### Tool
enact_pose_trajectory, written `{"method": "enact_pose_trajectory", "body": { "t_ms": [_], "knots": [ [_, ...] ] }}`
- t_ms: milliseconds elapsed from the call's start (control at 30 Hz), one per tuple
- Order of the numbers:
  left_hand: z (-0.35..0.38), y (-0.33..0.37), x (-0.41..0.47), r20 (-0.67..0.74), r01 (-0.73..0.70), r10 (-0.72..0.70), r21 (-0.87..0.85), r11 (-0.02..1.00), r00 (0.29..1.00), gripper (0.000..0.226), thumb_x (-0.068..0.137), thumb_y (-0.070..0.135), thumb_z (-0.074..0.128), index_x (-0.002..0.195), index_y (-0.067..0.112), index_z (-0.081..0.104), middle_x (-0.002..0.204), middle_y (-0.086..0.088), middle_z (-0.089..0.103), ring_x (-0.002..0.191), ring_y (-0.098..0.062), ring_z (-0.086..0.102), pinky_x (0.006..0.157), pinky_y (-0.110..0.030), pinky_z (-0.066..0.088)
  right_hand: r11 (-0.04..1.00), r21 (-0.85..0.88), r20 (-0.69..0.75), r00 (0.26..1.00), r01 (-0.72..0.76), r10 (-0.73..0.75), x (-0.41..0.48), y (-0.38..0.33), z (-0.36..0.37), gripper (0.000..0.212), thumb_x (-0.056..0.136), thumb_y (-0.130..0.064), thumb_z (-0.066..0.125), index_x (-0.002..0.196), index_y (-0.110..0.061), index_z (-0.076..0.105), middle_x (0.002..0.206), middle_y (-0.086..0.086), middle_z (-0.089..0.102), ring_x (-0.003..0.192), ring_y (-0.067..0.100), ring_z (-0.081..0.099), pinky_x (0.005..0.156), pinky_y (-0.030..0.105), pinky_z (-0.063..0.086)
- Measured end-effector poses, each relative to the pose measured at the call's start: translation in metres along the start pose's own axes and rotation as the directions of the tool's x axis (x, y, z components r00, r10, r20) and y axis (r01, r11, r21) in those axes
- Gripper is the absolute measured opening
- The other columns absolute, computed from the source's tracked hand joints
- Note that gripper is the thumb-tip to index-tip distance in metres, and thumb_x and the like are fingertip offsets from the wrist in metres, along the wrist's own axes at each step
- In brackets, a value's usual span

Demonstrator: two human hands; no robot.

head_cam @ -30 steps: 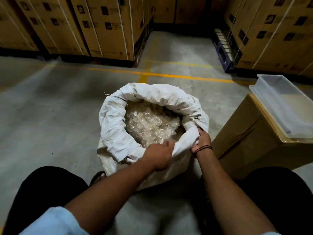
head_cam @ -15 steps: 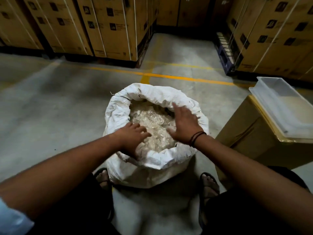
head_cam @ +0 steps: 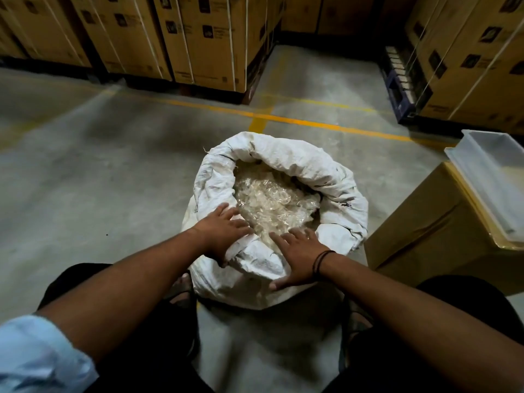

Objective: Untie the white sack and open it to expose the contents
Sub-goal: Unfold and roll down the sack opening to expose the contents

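Observation:
The white woven sack [head_cam: 306, 163] stands on the concrete floor between my feet, its mouth wide and its rim rolled down all around. Inside lies a heap of small clear plastic pieces [head_cam: 272, 202]. My left hand [head_cam: 224, 234] rests on the near-left part of the rolled rim, fingers spread, thumb tucked under the fold. My right hand [head_cam: 297, 256], with a dark band at the wrist, presses flat on the near rim, fingers spread toward the contents. No tie or string is visible.
A brown carton [head_cam: 425, 236] stands close on the right with a clear plastic tray [head_cam: 493, 177] on top. Stacked strapped cartons [head_cam: 204, 38] line the back and right on pallets. A yellow floor line [head_cam: 312, 123] runs behind the sack.
Both hands let go of the near edge, passed over the contents, and now lie spread on the near rolled rim. The near rim is folded lower and the mouth is wider.

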State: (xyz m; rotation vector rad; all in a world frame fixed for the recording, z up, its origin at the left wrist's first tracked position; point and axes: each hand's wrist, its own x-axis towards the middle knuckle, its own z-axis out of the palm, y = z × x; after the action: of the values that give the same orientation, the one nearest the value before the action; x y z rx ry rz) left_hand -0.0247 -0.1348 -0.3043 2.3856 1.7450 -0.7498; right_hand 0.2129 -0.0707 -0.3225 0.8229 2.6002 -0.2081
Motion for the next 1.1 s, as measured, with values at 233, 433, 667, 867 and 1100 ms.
{"method": "enact_pose_trajectory", "body": {
  "t_ms": [233, 433, 667, 867, 1100],
  "knots": [
    [0.007, -0.003, 0.011, -0.026, -0.027, 0.027, 0.015, 1.000, 0.999, 0.115, 0.068, 0.063, 0.077, 0.159, 0.035, 0.013, 0.163, 0.007, 0.028, 0.154, -0.031, 0.004, 0.122, -0.056, -0.003, 0.983, 0.150, -0.023, 0.994, -0.104, 0.109, 0.025, -0.028, 0.009, 0.128, 0.064, -0.091, 0.054, 0.156, -0.017, 0.005, 0.150, 0.016, 0.042, 0.133, 0.035, 0.044, 0.107, 0.052, 0.032],
    [0.007, -0.001, 0.019, -0.018, -0.016, 0.017, 0.042, 0.999, 1.000, 0.121, 0.068, 0.065, 0.078, 0.160, 0.031, 0.008, 0.163, 0.005, 0.029, 0.154, -0.031, 0.004, 0.121, -0.056, -0.009, 0.987, 0.102, -0.075, 0.988, -0.124, 0.132, 0.039, -0.035, 0.018, 0.130, 0.062, -0.081, 0.065, 0.154, -0.021, -0.003, 0.141, 0.019, 0.046, 0.114, 0.038, 0.059, 0.095, 0.051, 0.046],
    [0.009, -0.005, 0.033, -0.013, -0.013, 0.013, 0.042, 0.999, 1.000, 0.125, 0.063, 0.071, 0.077, 0.160, 0.032, 0.008, 0.161, 0.002, 0.033, 0.154, -0.032, 0.008, 0.122, -0.058, -0.008, 0.985, 0.089, -0.093, 0.983, -0.151, 0.159, 0.035, -0.037, 0.020, 0.123, 0.076, -0.064, 0.067, 0.154, -0.020, -0.018, 0.133, 0.022, 0.054, 0.103, 0.040, 0.064, 0.083, 0.046, 0.051],
    [0.008, -0.003, 0.035, 0.007, 0.002, -0.003, 0.048, 0.999, 1.000, 0.122, 0.062, 0.075, 0.075, 0.159, 0.031, 0.014, 0.161, -0.002, 0.032, 0.152, -0.030, 0.012, 0.119, -0.057, -0.012, 0.990, -0.006, -0.155, 0.978, -0.144, 0.142, 0.022, -0.039, 0.008, 0.100, 0.085, -0.054, 0.062, 0.154, -0.007, 0.007, 0.121, 0.018, 0.063, 0.103, 0.038, 0.065, 0.085, 0.044, 0.050],
    [-0.011, -0.009, 0.030, -0.007, -0.060, 0.060, 0.015, 0.998, 0.998, 0.095, 0.054, 0.075, 0.075, 0.137, 0.040, 0.047, 0.130, 0.008, 0.061, 0.125, -0.020, 0.052, 0.106, -0.039, 0.033, 0.960, -0.268, -0.342, 0.940, -0.075, -0.022, 0.001, -0.044, 0.009, 0.062, 0.082, -0.032, 0.059, 0.135, -0.001, 0.050, 0.085, 0.011, 0.073, 0.067, 0.032, 0.070, 0.066, 0.037, 0.049]
  ]
}}
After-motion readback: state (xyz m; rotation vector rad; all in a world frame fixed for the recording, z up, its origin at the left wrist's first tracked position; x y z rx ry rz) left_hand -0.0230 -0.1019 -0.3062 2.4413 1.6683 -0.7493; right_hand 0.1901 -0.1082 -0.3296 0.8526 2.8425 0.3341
